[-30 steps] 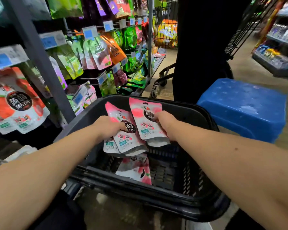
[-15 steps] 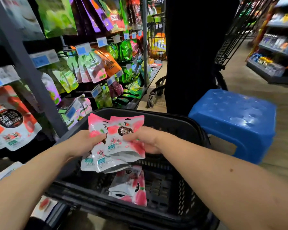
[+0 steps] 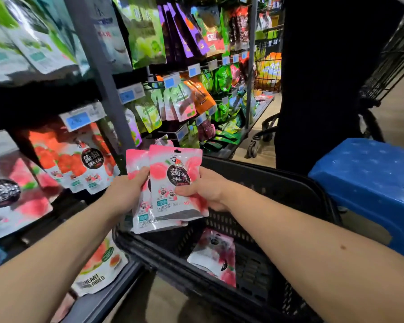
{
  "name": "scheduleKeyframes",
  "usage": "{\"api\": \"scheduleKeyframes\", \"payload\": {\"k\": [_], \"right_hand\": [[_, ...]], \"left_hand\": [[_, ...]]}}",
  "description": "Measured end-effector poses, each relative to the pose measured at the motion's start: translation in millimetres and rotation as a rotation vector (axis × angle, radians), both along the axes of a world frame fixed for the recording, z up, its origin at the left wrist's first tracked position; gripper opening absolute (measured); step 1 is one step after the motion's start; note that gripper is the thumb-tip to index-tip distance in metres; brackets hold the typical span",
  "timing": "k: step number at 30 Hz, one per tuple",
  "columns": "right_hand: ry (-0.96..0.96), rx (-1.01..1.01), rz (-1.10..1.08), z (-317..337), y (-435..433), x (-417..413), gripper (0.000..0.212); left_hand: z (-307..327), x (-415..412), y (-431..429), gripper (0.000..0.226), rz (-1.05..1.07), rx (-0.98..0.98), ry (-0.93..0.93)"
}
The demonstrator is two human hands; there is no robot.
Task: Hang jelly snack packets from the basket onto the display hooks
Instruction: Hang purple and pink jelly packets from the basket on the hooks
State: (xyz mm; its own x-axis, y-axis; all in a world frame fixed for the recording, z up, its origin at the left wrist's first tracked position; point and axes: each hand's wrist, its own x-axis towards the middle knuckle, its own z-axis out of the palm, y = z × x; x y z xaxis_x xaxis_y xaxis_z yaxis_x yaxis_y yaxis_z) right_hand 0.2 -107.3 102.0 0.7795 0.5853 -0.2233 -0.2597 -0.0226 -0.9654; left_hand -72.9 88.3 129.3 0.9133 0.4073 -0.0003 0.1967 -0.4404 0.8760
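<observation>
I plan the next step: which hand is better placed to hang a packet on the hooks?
Probably left. The left hand grips packets nearer the rack, which stands on that side. The right hand, holding the front packet, would have to reach across.

I see jelly packets (image 3: 176, 183): glossy plastic film, smooth, glare near bottom edge. Loose packet (image 3: 214, 255): same shiny film. Basket (image 3: 296, 183): black moulded plastic, matt, perforated walls. Stool (image 3: 371, 180): blue plastic, glossy, bright highlights on top. Shelf upright (image 3: 98, 66): grey painted metal, matt. Price tags (image 3: 76, 120): look like smooth plastic, blurred, can't confirm. Wire cart (image 3: 392, 52): black metal wire. Floor (image 3: 401, 108): wood-look, smooth.
</observation>
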Motion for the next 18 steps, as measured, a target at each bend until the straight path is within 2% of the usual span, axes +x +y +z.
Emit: {"api": "scheduleKeyframes", "payload": {"k": [2, 6, 8, 11, 14, 18], "right_hand": [[-0.022, -0.011, 0.032, 5.1, 14.9, -10.7, 0.034], [-0.049, -0.029, 0.098, 19.3, 44.5, -34.4, 0.032], [-0.071, -0.048, 0.125, 31.3, 60.0, -44.2, 0.038], [-0.117, -0.076, 0.197, 53.0, 87.1, -58.6, 0.045], [-0.177, -0.166, 0.296, 68.4, 113.7, -80.0, 0.046], [-0.260, -0.283, 0.368, 74.7, 138.3, -118.4, 0.066]], "left_hand": [[2.6, -16.9, 9.5, 0.054, 0.035, -0.009, -0.003], [11.4, -59.9, 28.8, 0.065, 0.140, 0.101, -0.081], [19.2, -79.5, 36.7, 0.066, 0.190, 0.161, -0.131], [29.0, -107.3, 54.4, 0.072, 0.285, 0.149, -0.190], [29.5, -140.6, 72.4, 0.067, 0.290, 0.162, -0.228], [25.0, -190.2, 94.5, 0.058, 0.277, 0.133, -0.249]]}}
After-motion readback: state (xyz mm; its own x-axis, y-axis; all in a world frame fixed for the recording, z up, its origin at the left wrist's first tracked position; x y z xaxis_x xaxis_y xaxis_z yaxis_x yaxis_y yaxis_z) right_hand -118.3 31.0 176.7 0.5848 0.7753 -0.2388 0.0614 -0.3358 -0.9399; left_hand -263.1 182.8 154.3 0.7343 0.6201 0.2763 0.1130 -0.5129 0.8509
